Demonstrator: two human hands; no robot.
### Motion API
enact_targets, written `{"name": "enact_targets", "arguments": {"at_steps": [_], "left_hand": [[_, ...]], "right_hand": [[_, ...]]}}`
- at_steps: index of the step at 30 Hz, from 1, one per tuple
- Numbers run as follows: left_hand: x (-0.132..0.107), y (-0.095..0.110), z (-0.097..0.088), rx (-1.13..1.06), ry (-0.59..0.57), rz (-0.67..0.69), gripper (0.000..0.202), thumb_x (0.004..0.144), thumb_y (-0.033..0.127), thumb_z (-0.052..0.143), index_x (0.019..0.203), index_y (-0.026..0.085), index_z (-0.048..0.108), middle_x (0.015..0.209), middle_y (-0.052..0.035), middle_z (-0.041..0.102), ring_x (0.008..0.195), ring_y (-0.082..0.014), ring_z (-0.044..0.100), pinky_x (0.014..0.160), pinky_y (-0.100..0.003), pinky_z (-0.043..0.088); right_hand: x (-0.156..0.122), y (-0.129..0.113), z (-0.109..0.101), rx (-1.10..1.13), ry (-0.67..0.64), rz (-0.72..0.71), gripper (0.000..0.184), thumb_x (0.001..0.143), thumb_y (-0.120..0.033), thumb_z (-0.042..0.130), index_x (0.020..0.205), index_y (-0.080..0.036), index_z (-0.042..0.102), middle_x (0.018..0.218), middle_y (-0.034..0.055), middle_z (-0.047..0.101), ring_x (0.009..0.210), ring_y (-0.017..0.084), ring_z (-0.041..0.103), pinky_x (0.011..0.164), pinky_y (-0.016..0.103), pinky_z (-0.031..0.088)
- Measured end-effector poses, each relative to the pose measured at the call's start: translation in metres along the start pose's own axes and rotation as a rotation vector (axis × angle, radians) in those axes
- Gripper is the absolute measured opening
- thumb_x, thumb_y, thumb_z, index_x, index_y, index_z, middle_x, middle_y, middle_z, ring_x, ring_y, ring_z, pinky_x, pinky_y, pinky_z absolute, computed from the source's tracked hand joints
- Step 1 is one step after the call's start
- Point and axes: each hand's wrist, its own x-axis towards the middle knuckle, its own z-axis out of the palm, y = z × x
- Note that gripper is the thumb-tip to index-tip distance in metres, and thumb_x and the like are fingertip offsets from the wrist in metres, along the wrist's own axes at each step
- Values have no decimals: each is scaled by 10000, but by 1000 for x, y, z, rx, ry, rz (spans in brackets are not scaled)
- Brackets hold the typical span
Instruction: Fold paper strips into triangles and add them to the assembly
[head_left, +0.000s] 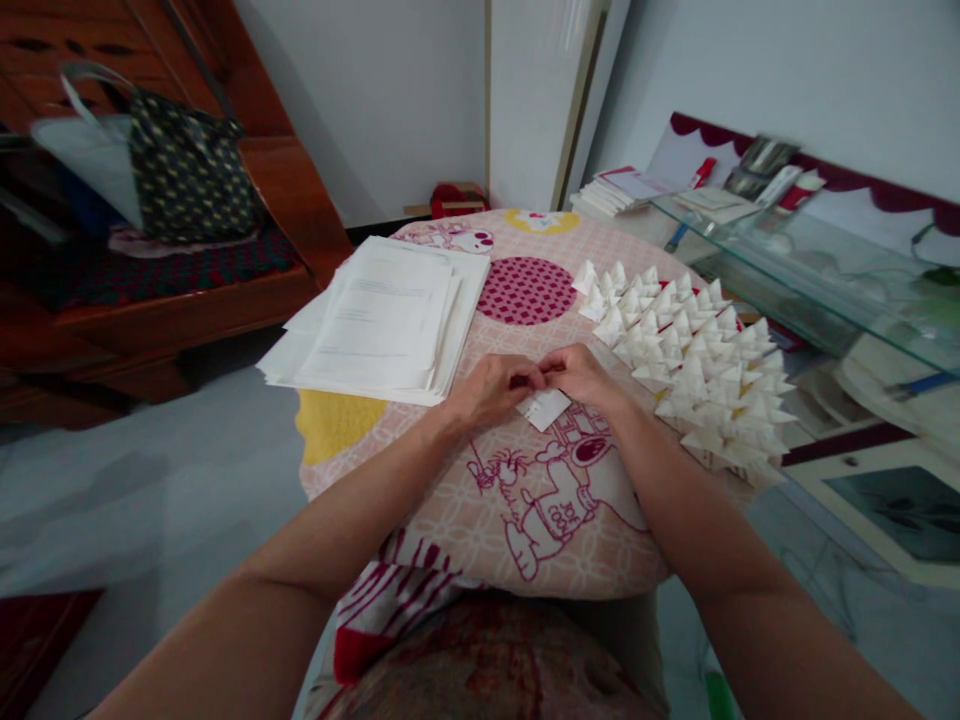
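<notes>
Near the middle of the round table, a small folded piece of white paper (543, 408) is pinched between my two hands. My left hand (495, 386) is closed on its left upper edge. From the other side my right hand (579, 374) grips the same paper, with fingertips almost meeting the left ones. The fingers partly cover the paper, so its exact folds are hidden. A stack of white paper sheets (375, 320) lies to the left of my hands. On the right stand rows of folded white paper pieces (682, 350) with pointed tips.
A patterned pink cloth (465, 500) covers the table. Beyond its right edge is a glass shelf (810, 270) holding books (619, 192), metal cups and a red marker. A wooden bench (180, 300) with a dotted bag (187, 170) stands at the left.
</notes>
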Motion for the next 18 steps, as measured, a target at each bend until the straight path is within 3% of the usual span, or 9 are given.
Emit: {"name": "enact_targets", "arguments": {"at_steps": [3,7,10,14,18], "left_hand": [[-1,-4,5,32,-75,39,215,785,78,561,892,160,728,867,-25,733,779,-122,648,783,-259,491],[-2,-7,8,86,-93,49,249,782,57,541,930,150,717,869,-31,723,753,-118,639,757,-248,489],[-2,-6,7,108,-96,49,250,779,52,544,932,148,717,855,-31,717,746,-120,636,737,-242,482],[-2,-3,3,112,-123,26,233,784,65,548,916,154,719,812,-22,703,715,-119,624,705,-237,470],[-3,0,-3,125,-164,29,210,763,97,587,916,155,719,804,-16,684,703,-121,606,683,-238,451]], "right_hand": [[0,-3,1,-215,67,-105,91,697,-150,747,773,-179,788,735,23,734,692,153,630,637,251,432],[-9,-13,-4,-431,140,-158,119,725,-104,691,731,-190,772,701,26,713,692,160,613,665,267,417],[-22,-20,-11,-414,25,-235,189,730,-66,611,701,-194,748,710,0,695,669,136,589,656,255,411],[-35,-23,-18,-476,-169,-238,114,726,-94,652,727,-172,735,746,9,674,673,139,580,654,261,414],[-40,-19,-16,-654,-214,-300,118,735,-113,716,834,-178,728,877,45,673,788,176,590,734,289,436]]}}
